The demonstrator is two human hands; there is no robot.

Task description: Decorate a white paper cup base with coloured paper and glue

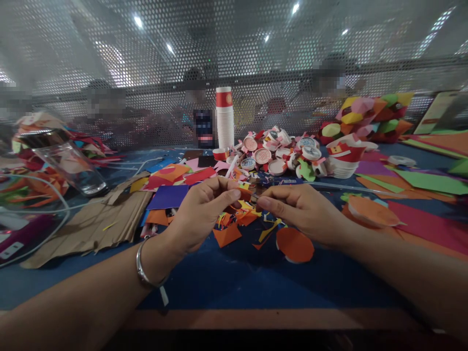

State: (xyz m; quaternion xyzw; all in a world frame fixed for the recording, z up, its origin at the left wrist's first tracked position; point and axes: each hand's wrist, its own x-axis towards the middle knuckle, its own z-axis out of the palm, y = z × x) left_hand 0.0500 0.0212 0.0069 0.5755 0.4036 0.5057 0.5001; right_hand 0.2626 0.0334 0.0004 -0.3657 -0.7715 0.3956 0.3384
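In the middle of the view, my left hand (206,207) pinches a small orange piece of paper (244,194) between thumb and fingers. My right hand (298,207) is closed in a pinch just right of that piece; what its fingertips hold, if anything, I cannot make out. Below the hands, orange and yellow paper scraps (228,235) lie on the blue table (252,287). An orange paper disc (295,244) rests under my right hand. Left of my left hand lies a dark blue paper sheet (167,197).
Behind the hands are a pile of pink-and-white paper pieces (262,156), a tall stack of paper cups (225,117) and red-white cups (344,156). Corrugated cardboard (98,226) and a glass bottle (69,163) lie left. Coloured paper (427,219) covers the right. Perforated metal (234,44) stands behind.
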